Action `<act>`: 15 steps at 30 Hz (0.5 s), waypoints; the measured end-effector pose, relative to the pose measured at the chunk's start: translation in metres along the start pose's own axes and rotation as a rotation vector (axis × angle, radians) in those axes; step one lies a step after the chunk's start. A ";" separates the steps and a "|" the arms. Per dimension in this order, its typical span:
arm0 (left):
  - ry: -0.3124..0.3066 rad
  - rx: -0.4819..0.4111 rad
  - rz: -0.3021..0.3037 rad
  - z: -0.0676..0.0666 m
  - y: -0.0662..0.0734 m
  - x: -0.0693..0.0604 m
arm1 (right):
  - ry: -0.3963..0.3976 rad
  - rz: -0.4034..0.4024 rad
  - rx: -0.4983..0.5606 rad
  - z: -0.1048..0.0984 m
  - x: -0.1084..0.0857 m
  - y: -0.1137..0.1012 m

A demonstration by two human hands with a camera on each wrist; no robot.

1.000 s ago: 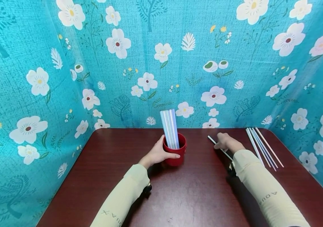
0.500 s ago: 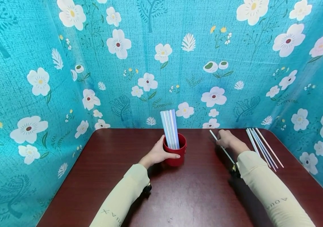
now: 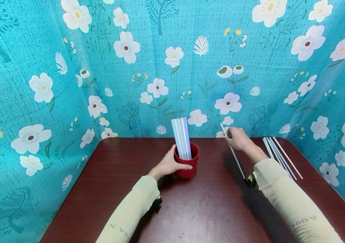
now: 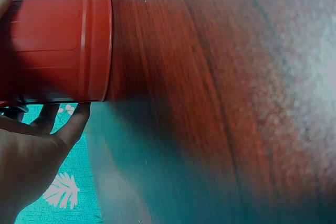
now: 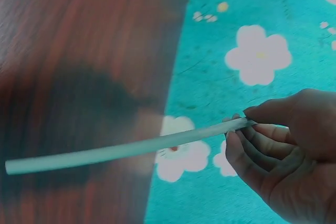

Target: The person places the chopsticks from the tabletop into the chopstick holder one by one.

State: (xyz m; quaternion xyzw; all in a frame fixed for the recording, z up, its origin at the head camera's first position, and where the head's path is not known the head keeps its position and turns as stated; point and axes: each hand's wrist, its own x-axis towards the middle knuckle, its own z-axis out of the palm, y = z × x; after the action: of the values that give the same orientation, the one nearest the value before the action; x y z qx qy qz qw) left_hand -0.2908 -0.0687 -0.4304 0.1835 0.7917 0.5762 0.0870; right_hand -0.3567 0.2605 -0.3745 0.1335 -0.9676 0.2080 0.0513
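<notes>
A red cup (image 3: 187,168), like a small bucket with little side handles, stands on the table holding a bundle of pale blue and white straws (image 3: 181,138) that lean slightly left. My left hand (image 3: 170,164) grips this cup, thumb across its front and fingers round its far left side; the left wrist view shows the cup wall (image 4: 58,45) between thumb and fingers. To the right of the cup, my right hand (image 3: 239,139) pinches a single pale straw (image 5: 105,155) between thumb and fingertips. That straw is raised at a slant above the table.
Several more straws (image 3: 284,158), white, bluish and one pinkish, lie on the dark red-brown table (image 3: 208,209) at the right. A turquoise flowered cloth (image 3: 208,87) hangs behind the table and along both sides.
My right hand has lifted the pale straw off the table, tilting its far end up and moving slightly left. The left hand and the cup have stayed in place.
</notes>
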 end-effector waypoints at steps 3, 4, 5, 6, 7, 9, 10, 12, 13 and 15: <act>0.002 0.005 -0.002 0.001 -0.012 0.007 | 0.058 -0.023 0.014 -0.006 -0.001 -0.010; 0.002 0.006 -0.002 0.001 -0.016 0.009 | 0.080 -0.030 0.025 -0.008 -0.001 -0.014; 0.004 0.008 0.000 0.001 -0.020 0.011 | 0.107 -0.039 0.036 -0.010 -0.001 -0.018; 0.006 0.010 0.002 0.002 -0.024 0.013 | 0.133 -0.045 0.048 -0.012 -0.002 -0.022; 0.008 0.010 0.006 0.002 -0.025 0.014 | 0.157 -0.049 0.059 -0.014 -0.002 -0.024; 0.012 0.011 0.011 0.002 -0.026 0.014 | 0.194 -0.051 0.080 -0.017 -0.002 -0.030; 0.012 0.012 0.014 0.002 -0.026 0.014 | 0.202 -0.051 0.091 -0.018 -0.003 -0.033; 0.013 0.015 0.017 0.002 -0.026 0.013 | 0.211 -0.047 0.110 -0.020 -0.003 -0.037; 0.013 0.016 0.018 0.002 -0.026 0.013 | 0.215 -0.049 0.121 -0.021 -0.003 -0.039; 0.013 0.019 0.016 0.002 -0.026 0.012 | 0.221 -0.051 0.161 -0.023 -0.004 -0.043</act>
State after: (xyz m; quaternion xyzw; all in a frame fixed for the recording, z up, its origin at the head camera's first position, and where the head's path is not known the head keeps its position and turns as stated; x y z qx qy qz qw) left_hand -0.3059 -0.0695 -0.4549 0.1870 0.7962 0.5704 0.0755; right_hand -0.3395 0.2329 -0.3374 0.1381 -0.9325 0.2971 0.1522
